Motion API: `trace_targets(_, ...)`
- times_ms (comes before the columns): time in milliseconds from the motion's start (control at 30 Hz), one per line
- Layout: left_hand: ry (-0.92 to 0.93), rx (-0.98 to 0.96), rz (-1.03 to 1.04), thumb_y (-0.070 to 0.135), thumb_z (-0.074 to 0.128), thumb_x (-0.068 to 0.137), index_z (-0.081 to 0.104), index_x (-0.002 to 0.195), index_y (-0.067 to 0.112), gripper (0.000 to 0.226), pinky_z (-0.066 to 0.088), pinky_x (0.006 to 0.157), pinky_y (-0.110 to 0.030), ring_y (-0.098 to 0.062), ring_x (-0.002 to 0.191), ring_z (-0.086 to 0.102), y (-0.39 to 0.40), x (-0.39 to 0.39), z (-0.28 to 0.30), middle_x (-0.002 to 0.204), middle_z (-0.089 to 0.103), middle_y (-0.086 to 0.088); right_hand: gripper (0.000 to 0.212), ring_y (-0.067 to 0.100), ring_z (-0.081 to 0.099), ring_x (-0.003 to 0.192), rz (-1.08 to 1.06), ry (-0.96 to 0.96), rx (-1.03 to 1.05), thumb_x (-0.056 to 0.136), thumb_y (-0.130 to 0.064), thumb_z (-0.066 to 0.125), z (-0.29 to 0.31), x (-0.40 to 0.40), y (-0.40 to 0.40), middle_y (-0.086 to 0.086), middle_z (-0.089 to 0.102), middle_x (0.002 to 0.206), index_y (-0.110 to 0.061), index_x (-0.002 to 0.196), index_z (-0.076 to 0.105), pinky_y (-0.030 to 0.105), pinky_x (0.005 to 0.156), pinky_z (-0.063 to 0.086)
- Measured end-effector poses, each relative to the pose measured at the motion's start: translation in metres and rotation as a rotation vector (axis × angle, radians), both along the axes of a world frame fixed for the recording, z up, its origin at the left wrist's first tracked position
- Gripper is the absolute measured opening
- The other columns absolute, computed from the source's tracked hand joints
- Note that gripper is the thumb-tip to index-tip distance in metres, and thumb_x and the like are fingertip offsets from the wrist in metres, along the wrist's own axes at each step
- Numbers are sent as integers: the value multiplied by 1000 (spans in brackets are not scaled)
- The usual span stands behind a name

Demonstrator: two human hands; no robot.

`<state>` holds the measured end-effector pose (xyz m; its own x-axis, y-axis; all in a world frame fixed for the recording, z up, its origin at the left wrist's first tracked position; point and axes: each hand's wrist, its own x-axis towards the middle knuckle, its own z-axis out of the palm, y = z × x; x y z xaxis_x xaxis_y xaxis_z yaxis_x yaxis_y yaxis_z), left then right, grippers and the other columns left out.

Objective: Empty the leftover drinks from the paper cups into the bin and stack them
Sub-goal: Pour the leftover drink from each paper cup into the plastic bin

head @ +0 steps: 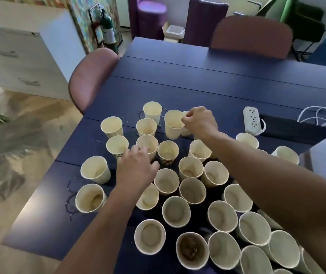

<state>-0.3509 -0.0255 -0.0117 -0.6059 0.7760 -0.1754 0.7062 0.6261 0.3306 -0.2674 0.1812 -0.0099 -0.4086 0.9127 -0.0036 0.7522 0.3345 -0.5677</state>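
While both forearms reach out over the dark blue tabletop (187, 76), dozens of paper cups (178, 210) stand upright and open across its near half, packed closely toward the lower right and spread more loosely toward the left edge. Most show a pale inside with a little liquid or residue at the bottom; one cup (192, 250) near the bottom centre holds dark brown contents. The right hand (199, 120) is at the far side of the group, its fingers curled, pinching the rim of a tall cup (173, 123) that stands slightly higher than its neighbours; another cup sits just behind the hand, mostly hidden. The left hand (136, 167) lies lower in the middle of the cluster, palm down, with its fingers bent around the near side of a cup (147, 144), thumb toward the right. Whether that grip is fully clenched on the cup or only resting against it I cannot tell, since the back of the hand covers the contact.

Small wet rings and droplets mark the tabletop by the left-hand cups. A white power strip (252, 120) lies on the right side, with white cable (320, 115) looping beyond it. Two pink-brown chairs (91, 76) stand at the left and far edges. A pale drawer cabinet (17, 60) stands at the left, and a green extinguisher (107, 30) is behind it near the wall.
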Motion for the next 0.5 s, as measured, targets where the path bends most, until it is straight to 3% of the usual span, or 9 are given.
trace_targets(333, -31, -106, 3, 45, 51, 96, 57, 135, 21, 45, 37, 98, -42, -27, 123, 47, 4, 0, -6, 131, 57, -4, 22, 24, 68, 58, 54, -221, -170, 92, -23, 60, -26, 1, 7, 9, 69, 67, -8, 82, 73, 39, 61, 61)
trace_targets(433, -34, -108, 2, 46, 51, 96, 59, 133, 22, 44, 37, 97, -41, -27, 122, 48, 6, 1, -6, 131, 58, -2, 30, 27, 64, 64, 42, -287, 25, 93, -37, 57, -17, 2, 12, 7, 66, 75, -11, 79, 67, 32, 55, 50)
trace_targets(500, -32, -114, 5, 46, 51, 96, 59, 132, 23, 43, 37, 96, -41, -26, 122, 48, 8, 2, -7, 130, 58, -1, 32, 31, 63, 73, 28, -240, 188, 93, -39, 53, -9, 2, 24, 7, 67, 81, -14, 82, 69, 31, 62, 45)
